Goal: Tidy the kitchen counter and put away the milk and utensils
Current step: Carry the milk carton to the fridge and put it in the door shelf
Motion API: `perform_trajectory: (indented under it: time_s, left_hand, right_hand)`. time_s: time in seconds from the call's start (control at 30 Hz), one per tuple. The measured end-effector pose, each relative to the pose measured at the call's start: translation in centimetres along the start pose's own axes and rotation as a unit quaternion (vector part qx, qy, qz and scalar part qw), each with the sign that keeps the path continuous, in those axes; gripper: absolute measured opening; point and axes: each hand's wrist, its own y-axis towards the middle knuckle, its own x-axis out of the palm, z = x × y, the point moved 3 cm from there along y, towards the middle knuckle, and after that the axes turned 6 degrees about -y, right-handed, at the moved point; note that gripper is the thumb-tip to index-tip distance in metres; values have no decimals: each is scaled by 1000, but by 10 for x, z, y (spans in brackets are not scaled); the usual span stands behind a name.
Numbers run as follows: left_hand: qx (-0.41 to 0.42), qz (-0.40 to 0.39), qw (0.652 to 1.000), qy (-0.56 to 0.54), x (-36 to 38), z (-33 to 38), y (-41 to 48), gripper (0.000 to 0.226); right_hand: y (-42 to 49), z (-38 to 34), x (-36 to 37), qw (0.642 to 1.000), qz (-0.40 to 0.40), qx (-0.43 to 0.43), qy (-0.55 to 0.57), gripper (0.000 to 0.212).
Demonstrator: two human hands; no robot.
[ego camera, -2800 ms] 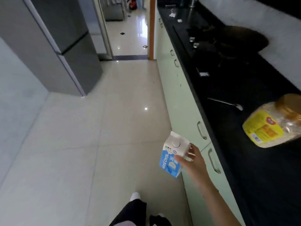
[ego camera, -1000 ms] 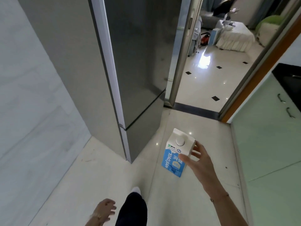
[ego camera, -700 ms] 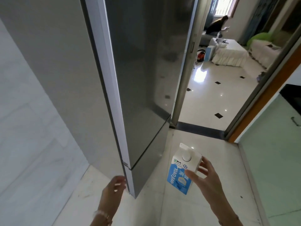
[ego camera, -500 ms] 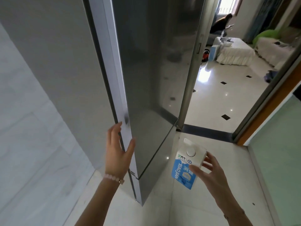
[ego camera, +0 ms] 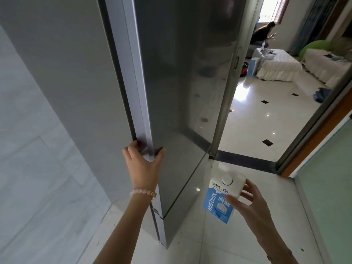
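Note:
A tall grey fridge [ego camera: 181, 82] fills the middle of the head view, its upper door closed. My left hand [ego camera: 142, 164] grips the door's silver edge [ego camera: 137, 92], fingers behind it and thumb on the front. A blue and white milk carton [ego camera: 222, 193] with a round white cap is held in my right hand [ego camera: 249, 208], low and to the right of the fridge's front, above the floor.
A pale marble wall [ego camera: 38, 149] stands left of the fridge. Green cabinet fronts [ego camera: 327, 187] line the right. A sliding doorway [ego camera: 253, 121] behind opens to a tiled room with a white-covered sofa [ego camera: 280, 67] and a seated person [ego camera: 262, 33].
I walked from the counter to the fridge with the carton. My left hand rose from my side and has now closed on the fridge door's edge.

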Motion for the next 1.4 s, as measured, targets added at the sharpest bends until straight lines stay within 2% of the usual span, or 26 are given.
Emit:
perform_trajectory:
  time_s: [0.4, 0.6, 0.7, 0.8, 0.9, 1.0, 1.1, 1.3, 1.4]
  left_hand:
    - [0, 8, 1000, 28, 2, 9, -6, 63]
    - [7, -6, 998, 67, 51, 39, -89, 73]
    - [26, -8, 996, 89, 86, 71, -137, 68]
    - [64, -61, 989, 116, 118, 93, -174, 63]
    - [81, -164, 979, 85, 145, 101, -196, 45]
    - [152, -262, 948, 100, 164, 106, -210, 33]
    - [213, -296, 921, 138, 178, 100, -211, 28]
    - [241, -335, 889, 199, 229, 89, -177, 42]
    - [265, -392, 842, 260, 276, 87, -150, 51]
  right_hand:
    - [-12, 0, -50, 999, 35, -21, 11, 51]
    - [-22, 1, -96, 999, 43, -28, 17, 57]
    - [-33, 5, -133, 997, 71, -34, 17, 60]
    - [-47, 10, -172, 994, 101, -37, 17, 60]
    - [-62, 11, -207, 990, 133, -38, 32, 55]
    - [-73, 14, -236, 987, 146, -40, 48, 48]
    - [-83, 24, -260, 986, 162, -27, 40, 50]
    - [-82, 42, -295, 982, 184, 9, 52, 54]
    - [-69, 48, -305, 976, 211, 27, 43, 56]
